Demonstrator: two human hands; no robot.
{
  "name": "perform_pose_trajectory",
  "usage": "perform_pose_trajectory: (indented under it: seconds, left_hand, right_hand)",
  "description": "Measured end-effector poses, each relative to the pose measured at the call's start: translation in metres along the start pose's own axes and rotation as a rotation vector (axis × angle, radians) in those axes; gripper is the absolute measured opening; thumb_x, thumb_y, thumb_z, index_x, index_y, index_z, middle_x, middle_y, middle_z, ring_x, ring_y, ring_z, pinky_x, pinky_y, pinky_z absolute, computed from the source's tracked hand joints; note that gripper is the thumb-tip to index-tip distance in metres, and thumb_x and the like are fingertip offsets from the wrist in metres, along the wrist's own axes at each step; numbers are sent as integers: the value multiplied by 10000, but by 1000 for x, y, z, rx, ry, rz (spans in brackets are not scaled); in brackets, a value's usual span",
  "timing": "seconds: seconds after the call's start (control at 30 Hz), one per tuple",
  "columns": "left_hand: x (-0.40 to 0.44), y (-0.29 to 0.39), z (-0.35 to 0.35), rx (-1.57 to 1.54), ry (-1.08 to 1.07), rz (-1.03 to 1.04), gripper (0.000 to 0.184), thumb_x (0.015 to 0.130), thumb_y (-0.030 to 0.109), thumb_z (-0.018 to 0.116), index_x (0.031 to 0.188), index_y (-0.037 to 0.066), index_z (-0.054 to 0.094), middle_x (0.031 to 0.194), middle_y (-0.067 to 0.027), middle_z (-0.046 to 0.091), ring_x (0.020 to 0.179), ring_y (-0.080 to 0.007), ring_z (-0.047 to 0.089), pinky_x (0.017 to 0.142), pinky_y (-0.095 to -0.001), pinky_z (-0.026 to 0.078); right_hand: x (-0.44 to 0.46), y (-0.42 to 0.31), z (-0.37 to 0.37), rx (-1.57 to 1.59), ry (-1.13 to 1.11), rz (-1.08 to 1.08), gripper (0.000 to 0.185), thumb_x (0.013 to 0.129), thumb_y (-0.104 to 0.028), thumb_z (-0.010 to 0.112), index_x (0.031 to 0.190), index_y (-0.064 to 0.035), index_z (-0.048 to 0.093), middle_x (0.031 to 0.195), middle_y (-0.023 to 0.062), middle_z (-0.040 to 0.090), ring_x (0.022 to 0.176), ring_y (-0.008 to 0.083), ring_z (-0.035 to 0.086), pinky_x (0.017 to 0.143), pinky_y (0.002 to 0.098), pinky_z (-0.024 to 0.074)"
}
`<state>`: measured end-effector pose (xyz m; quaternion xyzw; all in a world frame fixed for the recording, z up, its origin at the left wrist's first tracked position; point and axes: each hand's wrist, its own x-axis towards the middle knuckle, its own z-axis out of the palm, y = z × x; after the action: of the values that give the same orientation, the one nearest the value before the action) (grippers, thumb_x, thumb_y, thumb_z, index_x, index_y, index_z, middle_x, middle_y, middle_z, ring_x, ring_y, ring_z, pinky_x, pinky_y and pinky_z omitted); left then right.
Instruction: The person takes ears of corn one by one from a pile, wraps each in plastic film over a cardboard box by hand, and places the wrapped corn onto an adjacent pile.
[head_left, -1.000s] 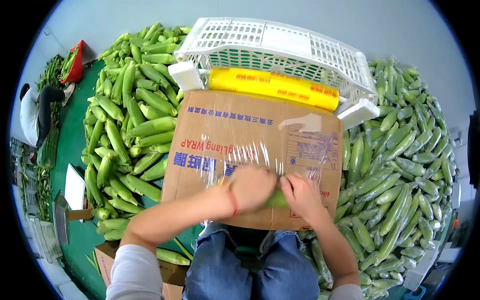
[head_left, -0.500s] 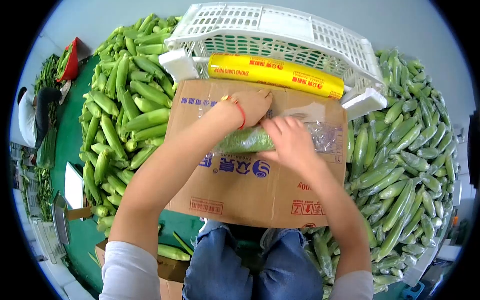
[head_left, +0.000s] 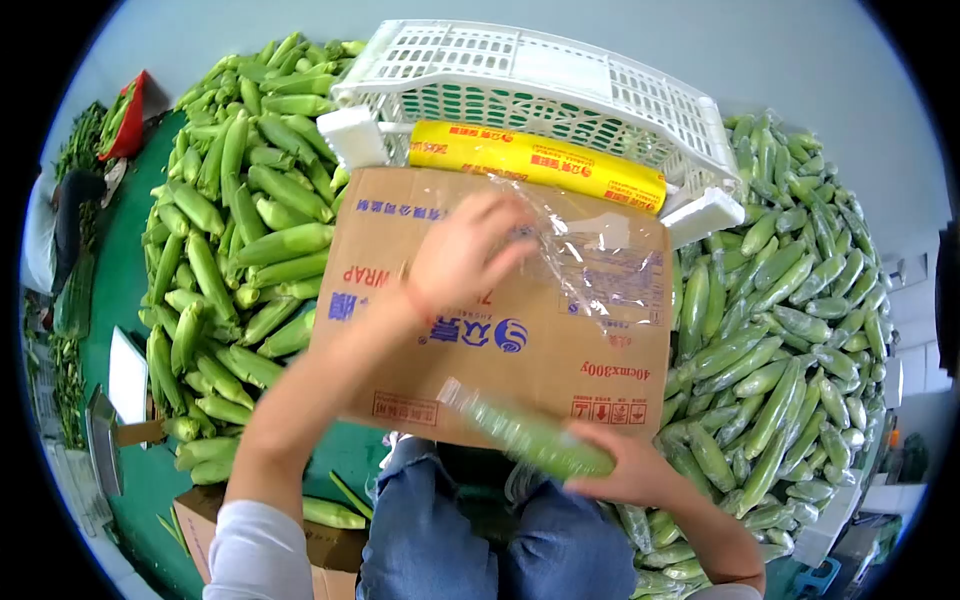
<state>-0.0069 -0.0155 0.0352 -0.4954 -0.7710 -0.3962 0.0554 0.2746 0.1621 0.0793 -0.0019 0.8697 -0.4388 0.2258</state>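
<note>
My right hand (head_left: 628, 466) grips one end of a corn cob (head_left: 535, 435) in clear plastic film. The cob is tilted over the near edge of the cardboard box (head_left: 400, 370), above my knees. Over the box's far half is my left hand (head_left: 475, 245), slightly blurred, its thumb apart from the curled fingers and nothing visible in it. Beside those fingers, clear cling film (head_left: 560, 250) lies crinkled across the box top. Behind the box, the yellow cling film roll (head_left: 535, 163) lies across the front of a white plastic crate (head_left: 540, 65).
Unwrapped green corn (head_left: 240, 230) is heaped on the left. Film-wrapped corn (head_left: 780, 330) is piled on the right. An open carton (head_left: 205, 520) stands low at the left. A red container (head_left: 125, 115) and another person (head_left: 60, 230) are farther left.
My right hand has carried the wrapped corn cob off the box's middle, toward me. My left hand has come away from the cob and shifted left. A strip of film now shows across the box.
</note>
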Motion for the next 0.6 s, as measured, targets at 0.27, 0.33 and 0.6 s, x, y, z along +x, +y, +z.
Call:
perform_pose_trajectory:
  seconds: [0.27,0.33,0.6]
  left_hand:
    - [-46,74,19,-970,468,-294,543,811,59,587,1342,123,495,1312,-166,508,1239,-292,468,994,-481,418]
    - [-45,77,17,-1719,523,-357,541,816,11,549,1334,125,441,1089,-152,582,983,-257,598,817,-438,527]
    - [-101,58,-3,-233,182,-542,264,1043,260,397,1133,40,512,897,-86,603,806,-201,629,737,-328,522]
  right_hand:
    - [63,-14,36,1976,-666,90,817,857,-748,370,1148,-2,533,878,193,602,618,282,616,445,320,487]
    - [75,-16,57,2172,-822,-46,838,868,-769,305,1125,-11,554,878,211,601,556,265,602,384,299,459]
    - [35,5,-1,407,242,-59,651,750,-288,807,1305,-61,555,1110,120,628,1072,230,600,981,341,444]
